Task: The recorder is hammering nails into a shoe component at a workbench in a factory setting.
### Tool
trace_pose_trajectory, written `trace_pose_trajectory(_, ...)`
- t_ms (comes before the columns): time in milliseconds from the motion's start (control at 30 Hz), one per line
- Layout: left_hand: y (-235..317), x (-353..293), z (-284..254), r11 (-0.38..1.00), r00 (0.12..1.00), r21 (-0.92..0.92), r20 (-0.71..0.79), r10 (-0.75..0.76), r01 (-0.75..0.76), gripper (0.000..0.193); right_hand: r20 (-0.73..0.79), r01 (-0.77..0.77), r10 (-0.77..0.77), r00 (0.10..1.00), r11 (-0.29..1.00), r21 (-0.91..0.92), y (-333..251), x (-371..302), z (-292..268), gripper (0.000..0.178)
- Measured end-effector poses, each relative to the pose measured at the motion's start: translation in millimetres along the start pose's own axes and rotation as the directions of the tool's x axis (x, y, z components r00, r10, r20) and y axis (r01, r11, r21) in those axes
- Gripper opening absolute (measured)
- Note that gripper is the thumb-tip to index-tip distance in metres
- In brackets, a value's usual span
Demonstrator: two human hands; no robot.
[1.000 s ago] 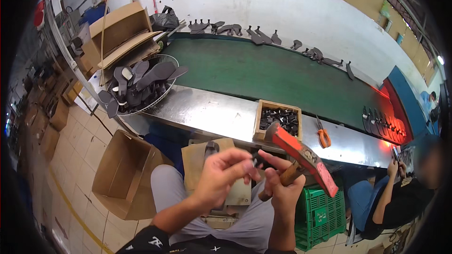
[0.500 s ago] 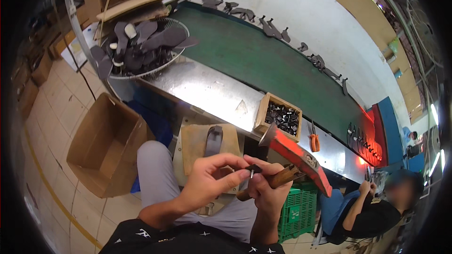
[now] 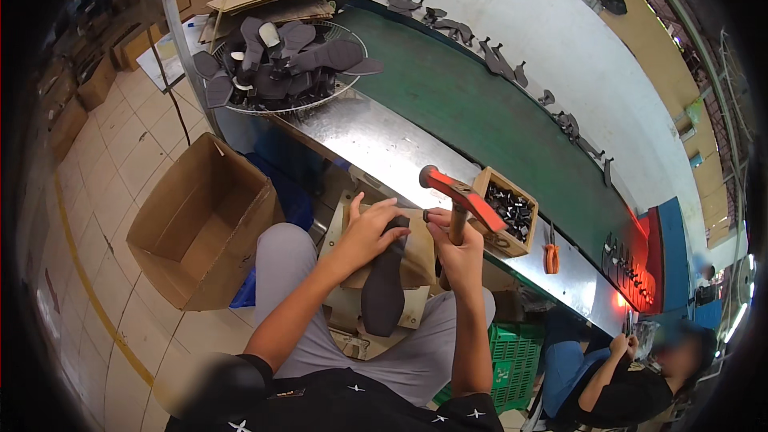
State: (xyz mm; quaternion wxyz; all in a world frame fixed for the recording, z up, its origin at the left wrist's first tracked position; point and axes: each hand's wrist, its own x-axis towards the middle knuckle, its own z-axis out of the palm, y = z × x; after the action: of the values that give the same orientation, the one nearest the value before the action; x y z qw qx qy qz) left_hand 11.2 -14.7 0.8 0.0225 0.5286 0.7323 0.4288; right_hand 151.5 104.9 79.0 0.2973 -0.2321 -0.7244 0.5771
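A dark grey shoe insole [image 3: 384, 296] lies across a tan work block [image 3: 360, 276] between my knees, its wide end toward me. My left hand [image 3: 364, 236] grips its narrow far end, thumb and index finger on it, other fingers spread over the block. My right hand [image 3: 460, 260] is closed around the wooden handle of a hammer [image 3: 468, 198], whose red head points up above the fist. Between the right thumb and index finger is a small black piece [image 3: 426, 214], close beside the insole's far end; its pin is not visible now.
A wooden box [image 3: 506, 246] of small black pieces and orange-handled pliers [image 3: 551, 256] sit on the metal bench edge [image 3: 392, 140]. Behind runs a green belt [image 3: 480, 104]. A wire basket [image 3: 364, 48] holds more insoles. A cardboard box [image 3: 168, 272], green crate [image 3: 516, 360] and co-worker [image 3: 608, 384] are nearby.
My hands have moved apart and forward from holding the small black piece together. The left has gone to the insole, which now extends toward me. The hammer has tilted less. The view has shifted.
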Motion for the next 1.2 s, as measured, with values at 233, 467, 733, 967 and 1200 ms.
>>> trace_pose_trajectory(233, 1, -15, -14, 0.993, 0.988, -0.114, -0.146, -0.051, 0.034, 0.03, 0.155, 0.094, -0.069, 0.986, 0.982, -0.162, 14, 4, 12, 0.016)
trace_pose_trajectory(467, 6, 0, -37, 0.974, 0.973, -0.228, -0.226, -0.033, -0.02, 0.028, -0.137, -0.154, 0.155, 0.978, 0.988, 0.024, 14, -33, -15, 0.017)
trace_pose_trajectory(733, -30, 162, -205, 0.995, 0.772, -0.026, -0.63, -0.088, 0.092, 0.044, -0.338, -0.139, 0.231, 0.912, 0.951, 0.276, 47, -93, -99, 0.02)
trace_pose_trajectory(967, -40, 157, -249, 0.95, 0.526, 0.252, -0.842, 0.121, 0.184, 0.043, -0.358, -0.09, 0.308, 0.882, 0.854, 0.512, 106, -128, -97, 0.019)
trace_pose_trajectory(1200, 69, 105, -113, 0.864, 0.99, -0.501, -0.141, -0.014, -0.059, 0.026, -0.302, 0.05, 0.328, 0.895, 0.601, 0.798, 145, -153, -135, 0.012)
